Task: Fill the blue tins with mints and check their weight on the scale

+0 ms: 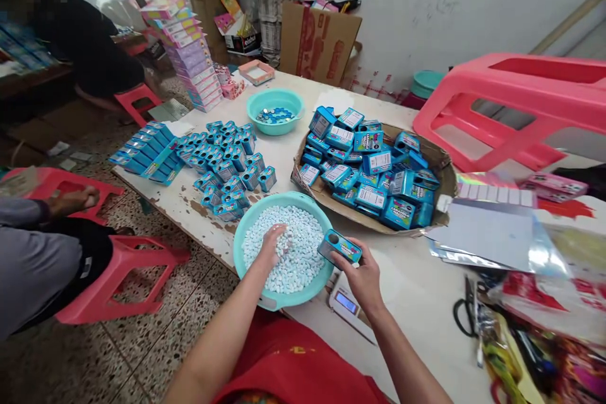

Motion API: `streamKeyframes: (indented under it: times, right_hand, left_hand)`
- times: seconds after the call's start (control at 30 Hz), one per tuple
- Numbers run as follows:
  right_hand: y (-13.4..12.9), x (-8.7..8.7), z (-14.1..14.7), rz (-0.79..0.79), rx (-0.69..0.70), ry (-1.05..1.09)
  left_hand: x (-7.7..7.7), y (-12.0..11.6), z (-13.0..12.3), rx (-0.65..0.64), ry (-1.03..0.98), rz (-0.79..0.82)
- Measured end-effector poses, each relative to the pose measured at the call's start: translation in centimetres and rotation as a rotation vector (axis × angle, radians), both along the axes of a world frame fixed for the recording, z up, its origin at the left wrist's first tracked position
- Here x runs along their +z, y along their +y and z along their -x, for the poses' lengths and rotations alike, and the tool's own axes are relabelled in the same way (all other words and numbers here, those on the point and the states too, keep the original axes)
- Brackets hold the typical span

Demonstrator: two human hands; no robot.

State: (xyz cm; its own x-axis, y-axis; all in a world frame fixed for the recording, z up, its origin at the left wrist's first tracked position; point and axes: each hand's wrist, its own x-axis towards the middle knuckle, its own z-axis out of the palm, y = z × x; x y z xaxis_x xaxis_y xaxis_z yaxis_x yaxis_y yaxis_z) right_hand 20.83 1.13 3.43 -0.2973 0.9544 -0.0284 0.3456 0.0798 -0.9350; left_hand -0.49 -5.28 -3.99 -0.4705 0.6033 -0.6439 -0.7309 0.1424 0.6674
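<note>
My left hand [273, 246] is down in a turquoise basin [326, 214] of small white candies [296, 265]. Its fingers curl around a small handful of them. In my right hand [364, 271] is a small blue candy tin [341, 246], tilted beside the basin's right rim, with a round dark hole showing at one end. Below that hand, a digital scale [353, 309] with a lit display lies on the table. Beyond the basin, several similar blue tins [225, 170] stand grouped with their holes upward. More tins [372, 196] lie heaped in a cut-down cardboard box [445, 202].
A second turquoise basin [274, 93] holds small round blue and silver pieces. Stacked blue packs [149, 151] stand at the table's left edge. To the right are scissors [466, 312], shiny sheets [492, 233] and a pink stool [511, 107]. A seated person's sleeve [42, 259] shows at left.
</note>
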Motion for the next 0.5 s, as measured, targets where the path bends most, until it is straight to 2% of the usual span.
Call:
streamKeyframes:
  times: [0.13, 0.23, 0.3, 0.37, 0.5]
  right_hand:
    - [-0.3, -0.3, 1.2, -0.105, 0.156, -0.111]
    - [-0.7, -0.7, 2.4, -0.237, 0.275, -0.205]
    - [-0.8, -0.8, 3.3, -0.284, 0.333, -0.254]
    - [-0.8, -0.7, 4.1, -0.296, 0.374, -0.287]
    - [-0.2, -0.2, 5.1, -0.321, 0.424, -0.297]
  left_hand:
    - [2.2, 0.0, 0.0, 0.037, -0.186, -0.061]
    - [4.9, 0.8, -0.6, 0.108, -0.248, -0.232]
    - [6.7, 1.4, -1.2, 0.145, -0.222, -0.353]
    - [8.0, 2.0, -1.9, 0.172, -0.153, -0.376]
    - [8.9, 2.9, -2.7, 0.241, -0.009, -0.305]
